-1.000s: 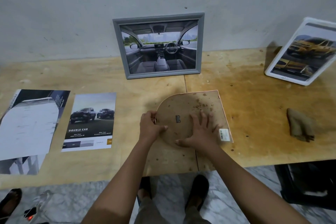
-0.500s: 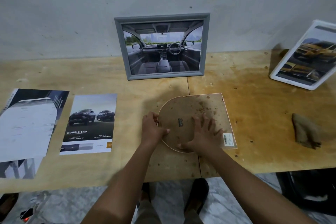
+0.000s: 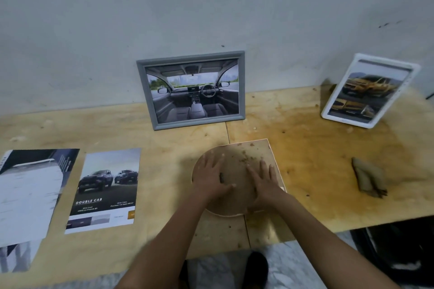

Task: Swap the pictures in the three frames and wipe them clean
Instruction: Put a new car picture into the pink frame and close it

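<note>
The frame back (image 3: 237, 171) lies face-down on the counter (image 3: 328, 171). Left hand (image 3: 211, 175) and right hand (image 3: 264, 183) rest flat on it, fingers spread, gripping nothing.

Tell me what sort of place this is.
Probably a makeshift workshop or home work area: a stained plywood table against a bare plaster wall, marble-look floor beneath.

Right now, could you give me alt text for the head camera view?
Both hands, left and right, press flat on a face-down frame on a plywood table. Two framed car pictures lean behind it, loose prints lie left, and a cloth lies right.
</note>
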Available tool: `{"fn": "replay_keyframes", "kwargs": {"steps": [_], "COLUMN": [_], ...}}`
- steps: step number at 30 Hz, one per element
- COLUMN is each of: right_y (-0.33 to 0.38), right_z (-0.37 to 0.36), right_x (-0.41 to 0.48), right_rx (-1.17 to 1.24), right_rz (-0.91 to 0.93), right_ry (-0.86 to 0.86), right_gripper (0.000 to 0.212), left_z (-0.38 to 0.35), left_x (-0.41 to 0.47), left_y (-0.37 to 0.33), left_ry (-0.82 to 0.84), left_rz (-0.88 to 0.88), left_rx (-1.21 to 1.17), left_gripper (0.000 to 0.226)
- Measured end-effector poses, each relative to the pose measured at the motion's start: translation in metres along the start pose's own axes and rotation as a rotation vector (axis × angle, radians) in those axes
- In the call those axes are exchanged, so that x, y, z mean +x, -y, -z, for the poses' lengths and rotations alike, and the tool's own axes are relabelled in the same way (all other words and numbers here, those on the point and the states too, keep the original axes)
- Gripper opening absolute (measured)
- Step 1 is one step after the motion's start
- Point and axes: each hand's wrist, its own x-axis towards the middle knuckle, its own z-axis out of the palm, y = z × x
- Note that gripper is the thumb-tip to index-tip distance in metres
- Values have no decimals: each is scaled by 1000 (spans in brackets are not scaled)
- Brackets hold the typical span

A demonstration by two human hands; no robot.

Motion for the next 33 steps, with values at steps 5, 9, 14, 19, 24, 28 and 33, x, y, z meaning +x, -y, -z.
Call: {"fn": "replay_keyframes", "kwargs": {"steps": [5,9,14,19,24,28,33], "right_y": [-4,-6,-11,-7,-6,-3,-5], "right_z": [12,6,0,-8,-15,-21,-16], "right_x": [9,15,17,4,-5,-5,-6], "right_rx": [-32,-11,60,180,271,326,253], "right_rz": [-28,-58,-19,-84,-92,-140,-192], "right_ry": [-7,-38,-76,-133,-152,-150,-110], "right_gripper": [113,104,113,106,100,99,90], "left_z": [0,-2,-3,-6,-6,-12,-19], "left_x": [12,13,18,17,18,18,14], "left_y": [-10,-14,-12,-14,-12,-13,-12], "left_ry": [160,179,168,146,116,129,153], "left_rz": [53,71,90,101,93,82,68], "left_rx": [155,166,147,119,118,103,75], "left_gripper": [112,113,113,112,113,114,114]}}
